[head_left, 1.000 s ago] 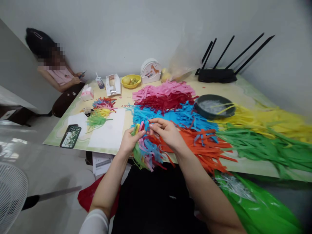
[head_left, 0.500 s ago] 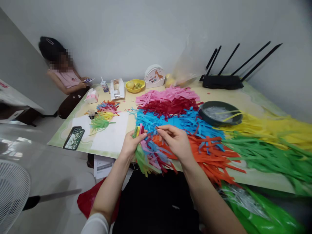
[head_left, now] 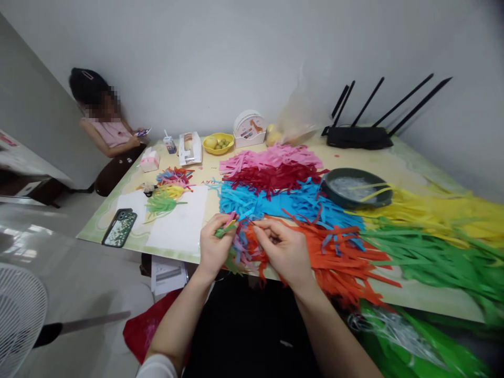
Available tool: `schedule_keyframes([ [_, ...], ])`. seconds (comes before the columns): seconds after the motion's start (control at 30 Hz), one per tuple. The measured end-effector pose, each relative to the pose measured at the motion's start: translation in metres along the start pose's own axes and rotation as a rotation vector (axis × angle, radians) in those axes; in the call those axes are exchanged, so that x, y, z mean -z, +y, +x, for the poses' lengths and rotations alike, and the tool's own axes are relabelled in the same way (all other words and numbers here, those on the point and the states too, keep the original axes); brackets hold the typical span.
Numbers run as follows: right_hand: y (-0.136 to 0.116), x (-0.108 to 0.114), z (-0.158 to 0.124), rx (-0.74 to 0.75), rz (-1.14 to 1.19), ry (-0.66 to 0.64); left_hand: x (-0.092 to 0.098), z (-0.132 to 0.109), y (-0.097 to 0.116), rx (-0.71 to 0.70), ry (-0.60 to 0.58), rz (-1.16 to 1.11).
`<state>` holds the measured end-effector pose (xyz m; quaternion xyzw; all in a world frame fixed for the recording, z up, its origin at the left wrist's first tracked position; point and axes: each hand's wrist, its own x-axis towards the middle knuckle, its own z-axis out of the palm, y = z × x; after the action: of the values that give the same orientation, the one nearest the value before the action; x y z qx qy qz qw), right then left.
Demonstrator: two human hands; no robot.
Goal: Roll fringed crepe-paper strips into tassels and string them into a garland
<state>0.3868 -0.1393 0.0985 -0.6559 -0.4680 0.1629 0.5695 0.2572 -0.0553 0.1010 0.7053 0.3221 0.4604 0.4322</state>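
My left hand (head_left: pixel 213 245) is closed round a bunch of mixed-colour paper strips (head_left: pixel 237 242), held at the near edge of the table (head_left: pixel 401 163); the strips hang down toward my lap. My right hand (head_left: pixel 284 248) is beside it, fingers pinched at the bunch's top, over the orange strip pile (head_left: pixel 342 252). Behind lie blue (head_left: pixel 275 202), dark red (head_left: pixel 275 177) and pink (head_left: pixel 271 156) strip piles. What the right fingers pinch is too small to make out.
Green (head_left: pixel 433 257) and yellow (head_left: pixel 449 210) strips cover the right side, by a dark bowl (head_left: pixel 357 187). A phone (head_left: pixel 119 228), white paper (head_left: pixel 177 220), a small strip bundle (head_left: pixel 167 191), a router (head_left: pixel 358 136) and a yellow bowl (head_left: pixel 218 143) stand further off. Another person (head_left: pixel 110 131) sits at the far left corner. A fan (head_left: pixel 19 320) stands at the lower left.
Both hands have dropped lower and nearer the table edge with the bunch. The right hand has closed in against the bunch, and the strips now hang more gathered.
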Motion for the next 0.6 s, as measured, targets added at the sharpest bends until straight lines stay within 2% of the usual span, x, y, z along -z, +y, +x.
schedule_keyframes([
  [0.23, -0.0022, 0.0020, -0.0014, -0.018, 0.025, -0.010, 0.0005, -0.0004, -0.0022, -0.072, 0.018, 0.066],
  [0.43, -0.0016, 0.0017, -0.0011, -0.027, 0.035, -0.039, 0.0013, -0.0015, -0.0036, -0.202, -0.004, 0.160],
  [0.53, -0.0009, 0.0010, 0.0000, -0.064, 0.085, -0.067, 0.0014, -0.0038, -0.0023, -0.277, -0.072, 0.205],
  [0.6, 0.0012, 0.0005, 0.0020, -0.125, 0.201, -0.109, 0.0018, -0.0053, -0.0021, -0.327, -0.144, 0.233],
])
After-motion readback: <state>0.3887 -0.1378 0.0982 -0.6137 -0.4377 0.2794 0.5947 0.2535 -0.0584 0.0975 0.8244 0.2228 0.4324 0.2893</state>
